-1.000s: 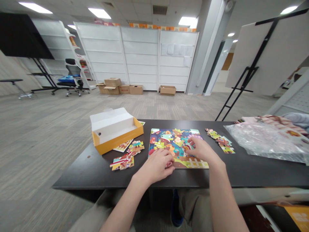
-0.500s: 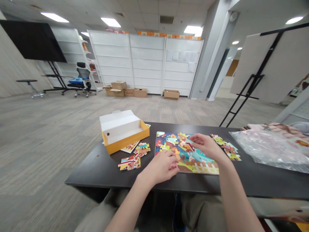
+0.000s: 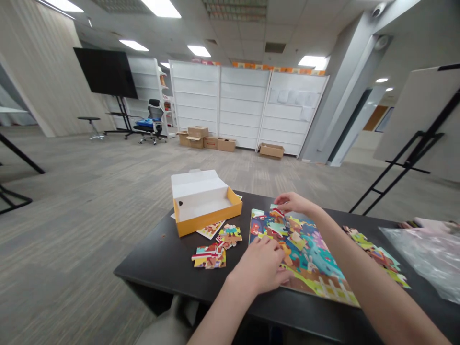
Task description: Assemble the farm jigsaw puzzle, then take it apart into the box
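A colourful jigsaw puzzle picture (image 3: 316, 261) with animals and a white fence lies on the black table, several loose pieces on top of it. My right hand (image 3: 295, 203) is over its far edge, fingertips pinched on a puzzle piece (image 3: 274, 209) with teal and red on it. My left hand (image 3: 265, 263) rests on the near left part of the picture, fingers loosely bent and thumb apart; nothing shows in it. To its left lie joined puzzle pieces (image 3: 210, 257) and another small cluster (image 3: 230, 235).
An open yellow box (image 3: 210, 218) with a white lid stands at the table's far left, printed sheets under it. More puzzle pieces (image 3: 377, 256) lie right of my right forearm. Beyond them is a clear plastic bag (image 3: 424, 254). The black table's (image 3: 154, 258) left edge is close.
My right hand has moved from the middle of the picture to its far left edge, with a piece at its fingertips. My left hand stays on the near left part. The view has turned left.
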Motion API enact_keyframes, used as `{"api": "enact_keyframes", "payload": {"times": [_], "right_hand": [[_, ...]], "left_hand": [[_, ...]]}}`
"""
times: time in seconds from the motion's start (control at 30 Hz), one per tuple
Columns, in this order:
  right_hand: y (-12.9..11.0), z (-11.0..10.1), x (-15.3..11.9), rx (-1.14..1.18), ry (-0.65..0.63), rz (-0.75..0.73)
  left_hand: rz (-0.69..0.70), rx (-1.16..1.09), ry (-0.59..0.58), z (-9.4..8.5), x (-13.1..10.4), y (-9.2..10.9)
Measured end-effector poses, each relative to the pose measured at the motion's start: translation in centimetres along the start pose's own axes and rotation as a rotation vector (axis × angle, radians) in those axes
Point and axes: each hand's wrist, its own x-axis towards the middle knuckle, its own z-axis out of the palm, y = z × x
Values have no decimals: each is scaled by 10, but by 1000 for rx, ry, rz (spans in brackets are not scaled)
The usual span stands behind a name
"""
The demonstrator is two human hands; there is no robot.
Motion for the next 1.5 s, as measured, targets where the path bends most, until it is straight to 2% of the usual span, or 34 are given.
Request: {"api": "enact_keyframes", "payload": {"times": [0.23, 0.33, 0.47, 0.73, 0.9, 0.97, 1.1, 1.5], "right_hand": [[21, 10, 9, -15, -66, -59], [20, 4, 7, -37, -115, -58], [12, -2, 0, 70, -163, -46], [20, 7, 5, 126, -190, -16], [18, 7, 4, 55, -223, 13], [17, 8, 4, 45, -210, 4], [18, 9, 6, 54, -99, -2], [19, 8, 1, 93, -139, 23]], "left_hand": [[-20, 14, -29, 7, 8, 5], [-35, 4, -48, 6, 10, 7], [-61, -15, -69, 4, 11, 10], [-78, -16, -90, 3, 11, 12], [-86, -21, -95, 2, 11, 13], [-83, -20, -97, 1, 10, 14], [-72, -28, -86, 1, 7, 14], [-58, -48, -61, 3, 3, 11]]}}
